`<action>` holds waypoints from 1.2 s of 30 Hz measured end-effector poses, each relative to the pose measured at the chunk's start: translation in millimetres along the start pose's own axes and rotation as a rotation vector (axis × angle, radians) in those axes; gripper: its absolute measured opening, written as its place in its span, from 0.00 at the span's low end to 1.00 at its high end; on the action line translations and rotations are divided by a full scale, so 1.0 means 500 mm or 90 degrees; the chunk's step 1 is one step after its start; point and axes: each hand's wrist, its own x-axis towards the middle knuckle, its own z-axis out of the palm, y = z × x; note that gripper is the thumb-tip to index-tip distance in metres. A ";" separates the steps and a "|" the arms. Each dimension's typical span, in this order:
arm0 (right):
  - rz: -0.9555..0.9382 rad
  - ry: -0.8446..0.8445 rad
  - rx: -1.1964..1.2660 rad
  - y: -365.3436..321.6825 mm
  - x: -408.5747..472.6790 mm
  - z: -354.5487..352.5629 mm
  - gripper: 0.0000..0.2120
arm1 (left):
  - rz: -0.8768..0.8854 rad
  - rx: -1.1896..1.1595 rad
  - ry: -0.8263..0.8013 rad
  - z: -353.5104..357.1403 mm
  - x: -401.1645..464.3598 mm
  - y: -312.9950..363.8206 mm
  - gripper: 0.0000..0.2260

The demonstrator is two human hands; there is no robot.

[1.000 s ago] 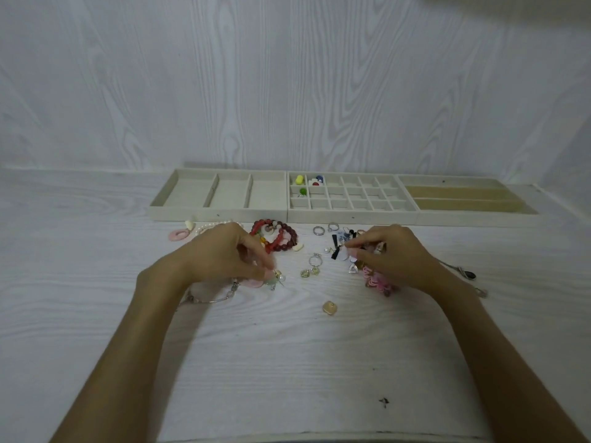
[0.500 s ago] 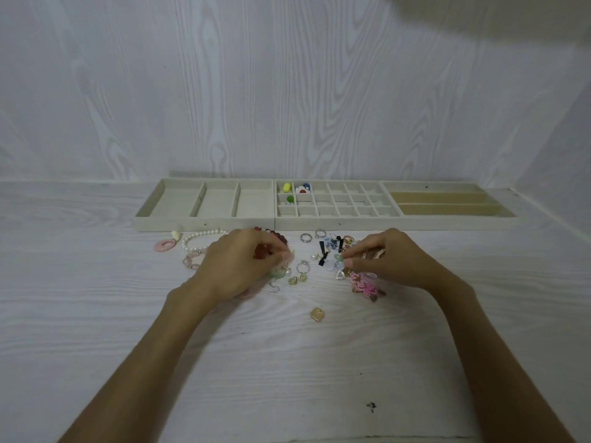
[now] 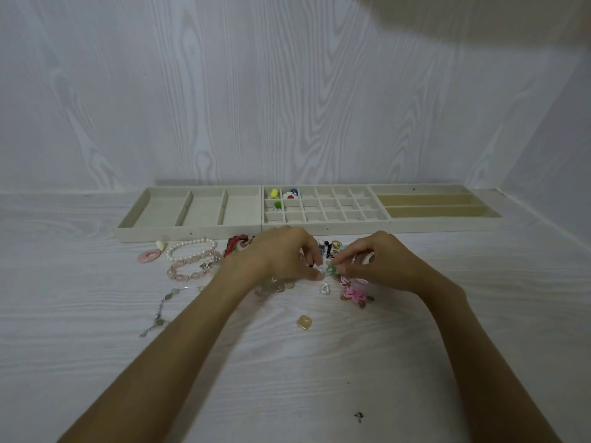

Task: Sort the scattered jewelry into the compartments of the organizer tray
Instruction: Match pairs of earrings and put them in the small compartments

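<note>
Sorting barely begun: few coloured beads (image 3: 274, 193) in organizer tray (image 3: 326, 226) grid cells, bracelets (image 3: 192, 260) and charms left scattered on bench (image 3: 287, 362). Left hand (image 3: 281, 255) and right hand (image 3: 375, 262) fingers (image 3: 343, 258) curled, pinching small green piece (image 3: 331, 269) together near pile.

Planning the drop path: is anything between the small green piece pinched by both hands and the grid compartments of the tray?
Nothing visible blocks it. The green piece sits between left hand and right hand; only loose rings lie before the grid tray.
</note>
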 end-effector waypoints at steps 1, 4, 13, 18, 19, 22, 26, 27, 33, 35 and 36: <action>0.000 -0.001 -0.003 0.002 0.000 -0.001 0.09 | -0.005 -0.018 -0.011 -0.003 0.007 -0.001 0.08; 0.004 -0.003 -0.002 0.007 0.000 -0.007 0.12 | 0.003 -0.050 -0.024 -0.012 0.023 -0.016 0.06; -0.010 0.088 -0.028 -0.001 0.008 0.003 0.06 | 0.084 -0.252 -0.042 -0.039 0.014 -0.054 0.03; 0.063 0.117 0.207 -0.045 0.013 0.022 0.10 | 0.081 -0.369 -0.027 -0.055 0.003 -0.055 0.09; 0.078 0.086 0.255 -0.051 0.011 0.028 0.15 | 0.075 -0.384 -0.018 -0.057 0.003 -0.054 0.10; 0.061 0.052 0.294 -0.059 0.012 0.053 0.24 | 0.050 -0.405 -0.002 -0.061 0.002 -0.050 0.08; 0.018 0.172 0.297 -0.058 0.022 0.074 0.14 | 0.022 -0.410 0.003 -0.060 0.004 -0.053 0.05; 0.013 0.196 0.304 -0.055 0.023 0.071 0.11 | 0.014 -0.409 0.008 -0.061 0.005 -0.058 0.05; 0.029 0.170 0.346 -0.047 0.019 0.051 0.08 | -0.003 -0.394 0.002 -0.067 0.004 -0.068 0.08; 0.040 0.142 0.326 -0.047 0.020 0.054 0.12 | -0.003 -0.404 -0.004 -0.067 0.003 -0.065 0.08; 0.042 0.139 0.311 -0.047 0.022 0.056 0.13 | -0.003 -0.409 -0.004 -0.068 0.003 -0.063 0.08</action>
